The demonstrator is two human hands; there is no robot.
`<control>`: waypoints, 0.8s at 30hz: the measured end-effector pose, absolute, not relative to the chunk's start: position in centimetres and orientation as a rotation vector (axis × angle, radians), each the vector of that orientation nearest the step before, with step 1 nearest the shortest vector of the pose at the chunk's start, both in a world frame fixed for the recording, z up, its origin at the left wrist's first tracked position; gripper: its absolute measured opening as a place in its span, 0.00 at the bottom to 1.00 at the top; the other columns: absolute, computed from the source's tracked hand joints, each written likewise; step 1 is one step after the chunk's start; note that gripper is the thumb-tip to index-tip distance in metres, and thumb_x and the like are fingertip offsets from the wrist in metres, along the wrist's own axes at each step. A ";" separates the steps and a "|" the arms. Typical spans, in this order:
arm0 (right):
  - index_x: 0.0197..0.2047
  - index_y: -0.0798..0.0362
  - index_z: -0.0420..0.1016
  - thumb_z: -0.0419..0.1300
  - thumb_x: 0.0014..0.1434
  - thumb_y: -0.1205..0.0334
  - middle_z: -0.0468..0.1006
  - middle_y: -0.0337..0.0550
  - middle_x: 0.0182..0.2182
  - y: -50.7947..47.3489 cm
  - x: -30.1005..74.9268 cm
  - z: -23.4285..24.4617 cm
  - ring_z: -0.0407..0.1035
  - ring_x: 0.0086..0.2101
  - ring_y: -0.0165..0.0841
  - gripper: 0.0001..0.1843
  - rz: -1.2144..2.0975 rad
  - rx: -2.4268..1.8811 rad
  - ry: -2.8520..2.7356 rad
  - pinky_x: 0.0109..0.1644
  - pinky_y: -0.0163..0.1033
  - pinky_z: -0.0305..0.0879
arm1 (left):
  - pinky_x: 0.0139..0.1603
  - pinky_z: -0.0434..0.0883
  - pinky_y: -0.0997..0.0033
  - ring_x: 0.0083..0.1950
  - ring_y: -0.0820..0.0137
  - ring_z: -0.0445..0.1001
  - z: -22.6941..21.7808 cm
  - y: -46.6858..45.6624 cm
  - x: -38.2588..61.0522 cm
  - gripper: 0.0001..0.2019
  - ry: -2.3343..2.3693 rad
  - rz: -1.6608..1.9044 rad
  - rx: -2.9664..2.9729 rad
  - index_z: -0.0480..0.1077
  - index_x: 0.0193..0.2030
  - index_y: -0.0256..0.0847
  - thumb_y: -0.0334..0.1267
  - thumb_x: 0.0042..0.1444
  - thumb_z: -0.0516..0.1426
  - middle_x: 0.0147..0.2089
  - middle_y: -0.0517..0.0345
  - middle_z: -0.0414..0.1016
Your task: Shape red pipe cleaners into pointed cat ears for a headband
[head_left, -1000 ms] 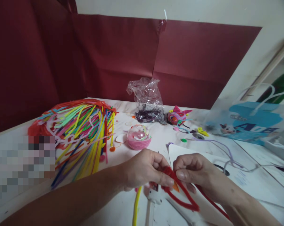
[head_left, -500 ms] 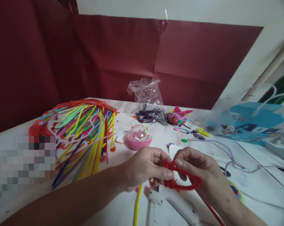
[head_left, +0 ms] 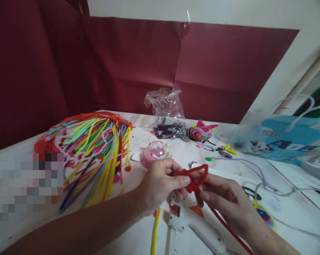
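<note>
My left hand (head_left: 162, 182) pinches a red pipe cleaner (head_left: 204, 173) between thumb and fingers. One end of it is bent into a pointed loop that stands up above the fingertips. My right hand (head_left: 229, 200) is closed on the same pipe cleaner from the other side, and its long free tail trails down past the right palm. Part of the bent section is hidden by my fingers. Just below the hands lies a white hot glue gun (head_left: 205, 230) with a small orange light glowing. A yellow pipe cleaner (head_left: 155, 230) lies left of it.
Many coloured pipe cleaners (head_left: 104, 141) spread from a red bag at left. Behind my hands sit a clear dome with pink base (head_left: 156, 152), a plastic bag (head_left: 167, 113) and a pink craft piece (head_left: 201, 132). Cables (head_left: 279, 193) and a blue-white bag (head_left: 290, 138) occupy the right.
The red loop has turned from pointing right and low to standing upward. My right hand has shifted slightly lower on the pipe cleaner, and more of the glue gun now shows.
</note>
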State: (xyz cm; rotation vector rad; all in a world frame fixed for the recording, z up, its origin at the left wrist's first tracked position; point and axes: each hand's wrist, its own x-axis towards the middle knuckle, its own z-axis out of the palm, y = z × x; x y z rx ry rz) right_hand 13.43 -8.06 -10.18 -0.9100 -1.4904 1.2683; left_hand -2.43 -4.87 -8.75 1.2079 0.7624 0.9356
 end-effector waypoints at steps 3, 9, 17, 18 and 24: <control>0.39 0.51 0.78 0.65 0.48 0.58 0.74 0.39 0.23 -7.9 13.4 -10.1 0.61 0.22 0.28 0.13 1.231 -0.987 -1.488 0.24 0.31 0.60 | 0.20 0.64 0.77 0.17 0.78 0.65 -9.0 -4.9 -2.4 0.10 0.760 0.983 1.210 0.61 0.26 0.36 0.36 0.42 0.60 0.16 0.63 0.67; 0.31 0.50 0.80 0.65 0.48 0.59 0.76 0.39 0.22 -7.8 12.8 -9.8 0.66 0.24 0.31 0.06 1.214 -1.017 -1.450 0.31 0.34 0.66 | 0.21 0.65 0.77 0.18 0.79 0.65 -9.2 -5.1 -2.3 0.09 0.743 1.006 1.254 0.65 0.34 0.34 0.32 0.44 0.59 0.22 0.62 0.69; 0.27 0.53 0.79 0.63 0.49 0.57 0.76 0.40 0.22 -7.4 13.7 -10.2 0.63 0.21 0.29 0.08 1.191 -1.055 -1.483 0.26 0.32 0.61 | 0.23 0.66 0.76 0.21 0.76 0.68 -8.6 -4.8 -2.7 0.12 0.685 0.899 1.295 0.69 0.30 0.32 0.42 0.47 0.58 0.22 0.57 0.71; 0.26 0.53 0.78 0.64 0.49 0.57 0.75 0.39 0.21 -7.3 13.8 -10.3 0.61 0.20 0.28 0.09 1.198 -1.064 -1.471 0.23 0.32 0.58 | 0.22 0.66 0.76 0.20 0.76 0.68 -8.6 -4.7 -2.9 0.14 0.676 0.863 1.297 0.69 0.30 0.32 0.44 0.48 0.57 0.22 0.57 0.71; 0.22 0.56 0.76 0.65 0.46 0.55 0.60 0.31 0.13 -7.2 13.8 -10.2 0.45 0.16 0.22 0.12 1.265 -1.083 -1.381 0.18 0.31 0.45 | 0.20 0.64 0.79 0.18 0.78 0.67 -8.7 -3.9 -3.4 0.10 0.655 0.793 1.284 0.67 0.28 0.33 0.38 0.42 0.61 0.19 0.62 0.69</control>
